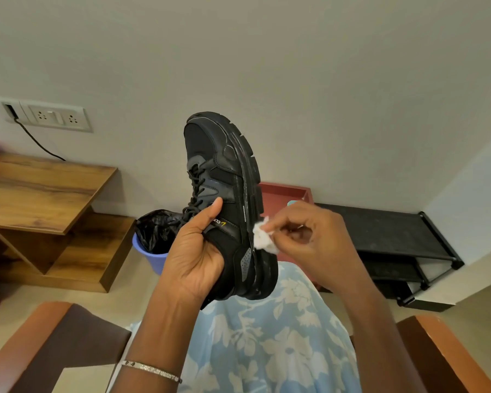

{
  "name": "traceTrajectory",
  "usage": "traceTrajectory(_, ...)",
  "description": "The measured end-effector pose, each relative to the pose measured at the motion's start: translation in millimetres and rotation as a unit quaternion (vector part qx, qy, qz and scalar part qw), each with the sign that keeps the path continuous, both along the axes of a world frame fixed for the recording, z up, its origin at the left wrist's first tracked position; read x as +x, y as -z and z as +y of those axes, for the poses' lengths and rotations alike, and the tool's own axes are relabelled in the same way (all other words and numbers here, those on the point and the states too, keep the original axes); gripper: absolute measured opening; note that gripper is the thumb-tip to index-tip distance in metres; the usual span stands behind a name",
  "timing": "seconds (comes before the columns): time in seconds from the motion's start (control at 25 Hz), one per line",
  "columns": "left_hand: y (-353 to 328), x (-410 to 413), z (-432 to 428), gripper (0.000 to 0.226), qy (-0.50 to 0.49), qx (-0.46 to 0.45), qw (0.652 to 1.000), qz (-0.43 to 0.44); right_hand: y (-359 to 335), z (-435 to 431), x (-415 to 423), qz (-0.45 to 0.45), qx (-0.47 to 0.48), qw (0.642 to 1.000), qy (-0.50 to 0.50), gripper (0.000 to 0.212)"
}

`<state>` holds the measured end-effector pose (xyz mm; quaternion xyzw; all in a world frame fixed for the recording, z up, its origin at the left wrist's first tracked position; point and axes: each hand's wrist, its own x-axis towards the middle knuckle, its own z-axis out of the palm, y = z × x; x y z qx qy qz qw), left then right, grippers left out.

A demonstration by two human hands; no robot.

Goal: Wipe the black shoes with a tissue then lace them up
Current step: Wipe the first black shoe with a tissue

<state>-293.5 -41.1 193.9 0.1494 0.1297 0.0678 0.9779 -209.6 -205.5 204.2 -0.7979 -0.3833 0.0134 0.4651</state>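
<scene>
Gripping the black shoe [224,171] at its heel end, the left hand [194,256] holds it in the air above the lap. The toe points up and away and the sole is turned to the right. The thumb lies along the side panel, just beside the laces [196,191]; the other fingers wrap out of sight behind the shoe. The laces run through the eyelets; cannot tell whether they are tied.

The right hand [309,236] pinches a crumpled white tissue [262,239] between thumb and fingertips, with the remaining fingers curled. The tissue touches the sole edge near the heel.

A bracelet [150,370] sits on the left wrist. On the floor behind the shoe stands a blue bin [150,256] with a black liner, near the right edge of the wooden table [40,191]. A black rack [389,234] stands along the wall at right, with a red box [284,194] just beside its left end.
</scene>
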Motion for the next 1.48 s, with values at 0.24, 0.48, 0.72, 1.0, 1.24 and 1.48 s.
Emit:
traceTrajectory(0.24,0,1,-4,0.032,0.02,-0.008,1.0,0.004,-15,-5,5,0.017,-0.032,0.999,-0.016,0.017)
traceTrajectory(0.48,-2,0,-2,0.034,0.023,-0.006,1.0,-0.014,-8,24,2,-0.059,0.074,0.995,0.026,0.015)
traceTrajectory(0.72,2,2,6,0.039,0.022,-0.032,0.999,-0.013,-13,-9,-11,-0.063,-0.091,0.987,-0.115,0.018)
traceTrajectory(1.0,7,4,0,0.048,0.029,-0.05,0.998,-0.012,-2,13,-26,-0.164,-0.022,0.986,-0.017,0.01)
traceTrajectory(1.24,12,9,7,0.048,-0.003,-0.071,0.997,-0.015,4,4,-37,-0.126,-0.053,0.988,-0.074,0.013)
traceTrajectory(1.48,6,3,6,0.034,-0.028,-0.04,0.999,-0.016,17,19,-47,-0.046,0.086,0.995,0.01,0.015)
